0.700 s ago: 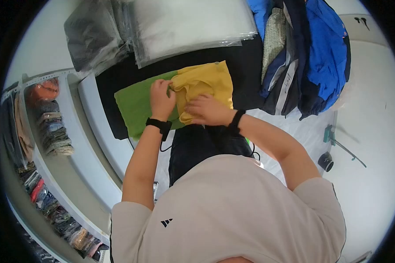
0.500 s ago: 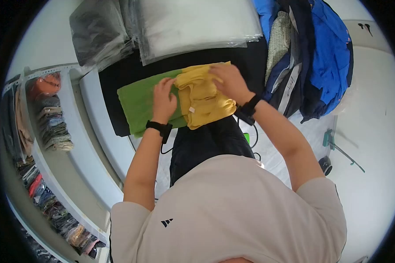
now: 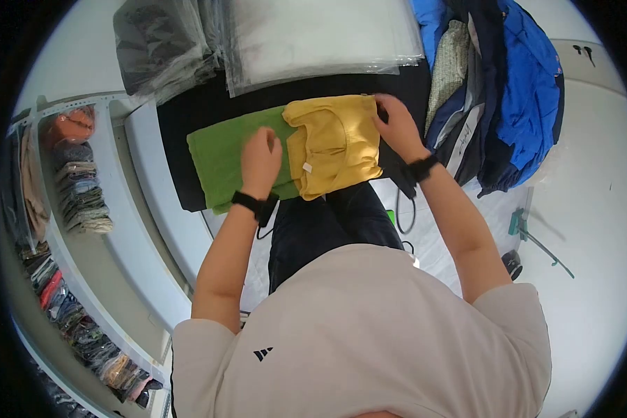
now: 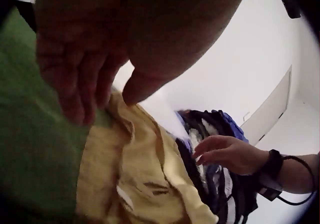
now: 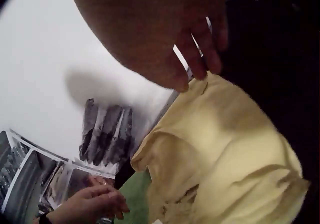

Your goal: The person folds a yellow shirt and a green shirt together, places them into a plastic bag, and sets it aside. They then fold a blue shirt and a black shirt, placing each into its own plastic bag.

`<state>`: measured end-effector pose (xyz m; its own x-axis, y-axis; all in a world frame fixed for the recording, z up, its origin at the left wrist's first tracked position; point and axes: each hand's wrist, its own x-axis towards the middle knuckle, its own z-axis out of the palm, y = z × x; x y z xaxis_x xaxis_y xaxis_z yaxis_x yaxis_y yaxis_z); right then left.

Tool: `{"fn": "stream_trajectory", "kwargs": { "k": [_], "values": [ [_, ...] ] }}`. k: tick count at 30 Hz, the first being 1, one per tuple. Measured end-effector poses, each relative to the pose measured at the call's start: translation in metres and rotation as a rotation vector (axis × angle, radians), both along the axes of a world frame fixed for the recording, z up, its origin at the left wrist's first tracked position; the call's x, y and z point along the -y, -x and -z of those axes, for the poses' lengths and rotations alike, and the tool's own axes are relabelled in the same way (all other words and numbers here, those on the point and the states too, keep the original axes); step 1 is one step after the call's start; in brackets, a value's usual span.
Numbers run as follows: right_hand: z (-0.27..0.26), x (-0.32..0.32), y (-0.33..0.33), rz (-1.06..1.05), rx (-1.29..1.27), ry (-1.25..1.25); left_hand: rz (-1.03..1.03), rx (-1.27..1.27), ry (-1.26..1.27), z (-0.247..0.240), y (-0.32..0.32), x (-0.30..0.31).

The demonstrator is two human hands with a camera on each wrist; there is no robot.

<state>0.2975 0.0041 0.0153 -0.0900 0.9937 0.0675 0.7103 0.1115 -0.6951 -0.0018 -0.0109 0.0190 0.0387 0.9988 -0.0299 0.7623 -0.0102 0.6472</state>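
A folded yellow garment (image 3: 341, 143), with a neckline and a small white tag, lies beside and partly over green folded fabric (image 3: 219, 153) on a black surface. Above the green fabric, near the yellow edge, is my left hand (image 3: 261, 160); its fingers hang loosely bent with nothing between them in the left wrist view. My right hand (image 3: 398, 125) is at the far right corner of the yellow garment. In the right wrist view its fingertips (image 5: 212, 66) come right at that corner, and the left wrist view shows them relaxed, holding no cloth.
Clear plastic bags (image 3: 320, 42) are stacked at the back, with a grey bag bundle (image 3: 164, 49) to their left. Blue and dark jackets (image 3: 526, 104) are piled on the right. White shelves (image 3: 129, 230) with bagged clothes stand on the left.
My right hand has moved from the middle of the yellow garment to its far right corner, and the garment now lies flatter. My left hand has come slightly away from the yellow edge.
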Motion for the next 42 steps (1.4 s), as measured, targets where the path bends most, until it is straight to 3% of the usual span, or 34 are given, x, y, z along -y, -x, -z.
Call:
{"fn": "stream_trajectory", "kwargs": {
  "k": [1,2,4,5,8,10,17,18,20,21,24,26,28,29,31,32,34,37,39,42],
  "values": [
    [-0.006,0.012,-0.006,-0.019,0.015,0.178,0.015,0.021,0.243,-0.007,0.000,0.010],
    [-0.010,0.023,-0.012,-0.019,0.015,0.181,0.030,0.044,0.488,-0.012,0.000,0.019],
    [-0.014,0.043,-0.027,-0.102,0.040,0.615,0.086,0.045,0.623,0.005,0.000,0.037],
    [-0.005,0.056,-0.035,-0.088,0.030,0.671,0.142,0.044,0.751,0.015,0.000,0.045],
    [0.010,0.082,-0.035,-0.061,-0.011,0.851,0.320,0.101,0.860,0.019,-0.010,0.056],
    [0.003,0.086,-0.022,-0.060,0.058,0.929,0.334,0.191,0.804,0.012,-0.015,0.059],
    [0.024,0.098,-0.020,-0.152,0.134,0.839,0.335,0.312,0.423,-0.030,-0.017,0.057],
    [0.022,0.099,-0.019,-0.153,0.140,0.832,0.335,0.311,0.421,-0.017,-0.013,0.061],
    [0.023,0.099,-0.019,-0.159,0.144,0.816,0.083,0.273,0.475,0.031,0.003,0.072],
    [0.026,0.101,-0.020,-0.157,0.133,0.796,0.081,0.271,0.469,0.043,0.012,0.076],
    [0.029,0.102,-0.029,-0.188,0.102,0.790,-0.062,0.340,0.677,0.049,0.038,0.079],
    [0.023,0.098,-0.030,-0.229,0.080,0.806,-0.241,0.129,0.508,0.027,0.059,0.073],
    [-0.006,0.082,-0.024,-0.186,0.160,0.710,-0.379,-0.093,0.244,0.031,0.098,0.074],
    [-0.016,0.072,-0.016,-0.186,0.112,0.608,-0.385,-0.100,0.241,0.035,0.115,0.074],
    [-0.027,0.052,0.005,-0.239,0.128,0.446,-0.470,-0.504,-0.014,0.048,0.142,0.071],
    [-0.027,0.043,0.016,-0.278,0.146,0.340,-0.471,-0.507,-0.020,0.055,0.149,0.069],
    [-0.019,0.024,0.047,-0.324,-0.018,0.252,-0.600,-0.353,0.202,0.065,0.158,0.064],
    [-0.034,0.001,0.102,-0.299,0.051,0.348,-0.565,-0.237,0.316,0.061,0.164,0.059],
    [-0.035,-0.006,0.129,-0.250,0.438,0.302,-0.580,-0.212,0.377,0.057,0.161,0.057],
    [0.003,-0.015,0.143,-0.252,0.496,0.275,-0.579,-0.147,0.417,0.063,0.166,0.056]
  ]
}}
